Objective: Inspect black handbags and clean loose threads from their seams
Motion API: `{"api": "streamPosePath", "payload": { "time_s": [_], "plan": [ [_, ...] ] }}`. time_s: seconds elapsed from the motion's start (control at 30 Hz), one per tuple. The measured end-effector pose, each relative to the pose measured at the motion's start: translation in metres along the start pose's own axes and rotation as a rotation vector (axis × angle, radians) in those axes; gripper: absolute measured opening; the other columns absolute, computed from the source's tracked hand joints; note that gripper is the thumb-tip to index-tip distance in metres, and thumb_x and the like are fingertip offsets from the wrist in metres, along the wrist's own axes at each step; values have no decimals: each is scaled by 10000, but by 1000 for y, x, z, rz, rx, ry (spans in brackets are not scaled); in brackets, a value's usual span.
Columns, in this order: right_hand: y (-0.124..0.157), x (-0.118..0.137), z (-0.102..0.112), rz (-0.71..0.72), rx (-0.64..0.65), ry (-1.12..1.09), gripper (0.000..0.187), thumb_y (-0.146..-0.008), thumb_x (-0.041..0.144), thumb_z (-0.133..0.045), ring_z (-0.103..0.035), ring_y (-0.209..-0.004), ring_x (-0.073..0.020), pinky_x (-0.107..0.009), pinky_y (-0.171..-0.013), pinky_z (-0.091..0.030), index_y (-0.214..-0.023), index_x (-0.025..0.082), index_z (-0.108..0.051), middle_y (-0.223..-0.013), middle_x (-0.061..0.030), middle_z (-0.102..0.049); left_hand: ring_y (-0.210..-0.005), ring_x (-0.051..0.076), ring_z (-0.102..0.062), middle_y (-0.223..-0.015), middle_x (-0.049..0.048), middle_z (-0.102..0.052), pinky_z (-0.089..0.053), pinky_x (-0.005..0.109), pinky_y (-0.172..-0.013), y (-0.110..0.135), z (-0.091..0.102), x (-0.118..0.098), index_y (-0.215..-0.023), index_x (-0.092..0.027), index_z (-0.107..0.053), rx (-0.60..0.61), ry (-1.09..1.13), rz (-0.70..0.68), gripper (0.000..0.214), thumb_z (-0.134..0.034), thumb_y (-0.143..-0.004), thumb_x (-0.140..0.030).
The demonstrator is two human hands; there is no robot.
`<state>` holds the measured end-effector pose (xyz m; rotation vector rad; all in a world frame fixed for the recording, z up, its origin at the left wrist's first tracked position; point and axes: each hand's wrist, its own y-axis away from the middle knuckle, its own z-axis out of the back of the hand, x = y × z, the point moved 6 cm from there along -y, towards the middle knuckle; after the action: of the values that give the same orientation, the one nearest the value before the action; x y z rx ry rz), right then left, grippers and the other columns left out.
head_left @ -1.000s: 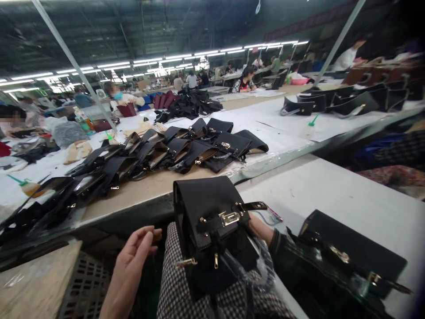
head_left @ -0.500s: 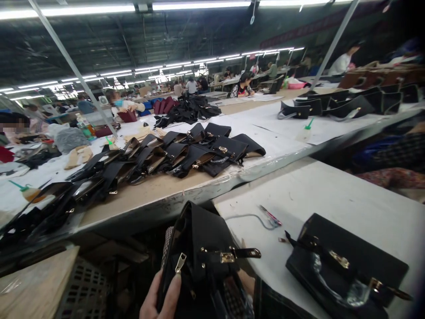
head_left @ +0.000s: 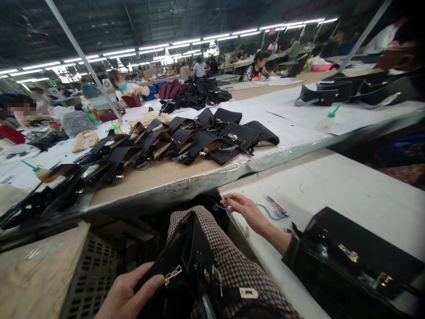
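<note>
The left hand [head_left: 128, 294] is closed on a black bag [head_left: 186, 261], thumb over its near edge and fingers hidden behind it. The bag lies tilted on the person's lap, on checked trousers [head_left: 229, 261]. A gold zip pull [head_left: 172, 274] hangs just beside the thumb tip.

The right hand [head_left: 247, 210] is up and to the right of the left one, well apart from the bag. It lies palm down and open on the white surface [head_left: 332, 190], fingers stretched out loosely. Its fingertips [head_left: 230, 200] touch the near end of a thin blue cord [head_left: 270, 217]. Whether they pinch it cannot be told. The cord runs on past the hand to the right, where red-handled snips [head_left: 277, 207] lie just beside it.

Behind the right wrist, touching the dark sleeve, a second bag [head_left: 361, 257] with gold fittings rests on the same surface.

Beyond both hands, a row of bags [head_left: 186, 141] lies overlapping on the far surface [head_left: 159, 177]. A bottle [head_left: 327, 119] with a green cap stands further right of that row.

Left of the left hand are a gridded crate [head_left: 89, 274] and a pale board [head_left: 36, 270].

Other people [head_left: 257, 66] sit working far beyond the hands.
</note>
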<state>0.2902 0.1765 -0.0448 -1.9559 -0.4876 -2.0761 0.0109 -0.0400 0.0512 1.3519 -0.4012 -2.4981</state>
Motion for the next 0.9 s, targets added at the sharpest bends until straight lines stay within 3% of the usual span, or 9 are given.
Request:
{"api": "streamPosePath", "payload": {
  "time_s": [0.07, 0.13, 0.2, 0.3, 0.4, 0.5, 0.63, 0.77, 0.9],
  "plan": [
    [-2, 44, -20, 255, 135, 97, 274, -909, 401, -566, -623, -1040, -205, -389, -954, -462, -1048, 188, -669, -1088, -96, -685, -897, 261, -703, -901, 12, -773, -562, 242, -776, -6, -15, 7, -962, -208, -759, 39, 12, 18, 403, -577, -835, -545],
    [2, 82, -57, 516, 332, 238, 209, -892, 361, -618, -579, -1113, -196, -388, -1027, -410, -1008, 207, -699, -1145, -83, -657, -897, 253, -701, -929, 9, -775, -560, 234, -776, -9, -23, 14, -1001, -211, -750, 49, 24, 34, 384, -615, -816, -520],
    [5, 100, -98, 674, 531, 384, 179, -858, 342, -675, -534, -1176, -197, -383, -1058, -377, -981, 215, -709, -1211, -79, -623, -878, 245, -706, -936, 6, -778, -564, 221, -742, -10, -25, 20, -1029, -216, -742, 65, 36, 41, 375, -649, -795, -494],
    [0, 98, -147, 733, 789, 478, 142, -842, 324, -696, -548, -1149, -185, -347, -1029, -397, -912, 201, -704, -1200, -66, -624, -812, 230, -713, -875, 1, -782, -561, 199, -663, -7, -21, 28, -1021, -212, -737, 6, 55, 42, 366, -681, -766, -469],
    [-12, 84, -175, 656, 972, 454, 166, -808, 342, -727, -597, -1032, -154, -281, -947, -436, -851, 184, -696, -1085, -35, -654, -780, 217, -717, -830, -15, -780, -548, 188, -633, -1, -12, 38, -1017, -217, -729, -119, 46, 93, 361, -684, -761, -468],
    [-20, 72, -188, 567, 1021, 527, 236, -756, 388, -767, -601, -953, -147, -256, -855, -450, -870, 190, -709, -1053, -22, -643, -793, 209, -723, -862, -23, -782, -546, 194, -667, 5, -7, 53, -1050, -227, -714, -181, 36, 165, 394, -684, -762, -495],
    [-17, 69, -192, 550, 1010, 649, 227, -780, 424, -740, -585, -928, -147, -254, -806, -429, -816, 201, -727, -1069, -13, -629, -858, 216, -722, -952, -3, -781, -550, 205, -717, 17, -3, 75, -1081, -219, -692, -284, 115, 245, 458, -695, -749, -534],
    [-13, 67, -189, 488, 933, 662, 233, -814, 409, -713, -594, -930, -149, -250, -797, -411, -758, 184, -703, -1024, -6, -649, -851, 212, -717, -905, -1, -776, -546, 197, -729, 29, -3, 90, -1022, -212, -707, -427, 195, 302, 454, -709, -729, -559],
    [-14, 63, -184, 433, 829, 679, 213, -860, 374, -672, -597, -868, -146, -253, -759, -395, -798, 171, -686, -933, -14, -665, -835, 207, -715, -899, -6, -771, -549, 186, -717, 30, -7, 95, -995, -219, -716, -426, 222, 306, 431, -701, -737, -563]
  ]
}}
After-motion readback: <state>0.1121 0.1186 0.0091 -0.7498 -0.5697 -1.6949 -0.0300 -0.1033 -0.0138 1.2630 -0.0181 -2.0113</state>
